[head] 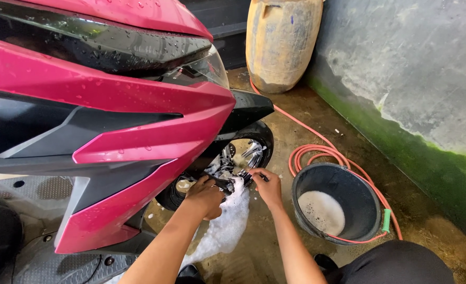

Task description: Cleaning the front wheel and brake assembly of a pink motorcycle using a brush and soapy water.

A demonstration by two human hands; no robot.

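A pink and black scooter (112,115), wet with drops, fills the left of the head view. Its front wheel (238,155) stands on the wet floor. My left hand (204,194) presses into the wheel's spokes and seems closed on something hidden by foam; I cannot tell what. My right hand (267,184) grips a dark brush (238,181) against the wheel. White foam (225,226) runs down from the wheel onto the floor below my hands.
A black bucket (367,210) with soapy water stands right of the wheel. An orange hose (322,152) coils around it. A worn yellowish barrel (283,42) stands at the back by a grey wall with green algae (417,152).
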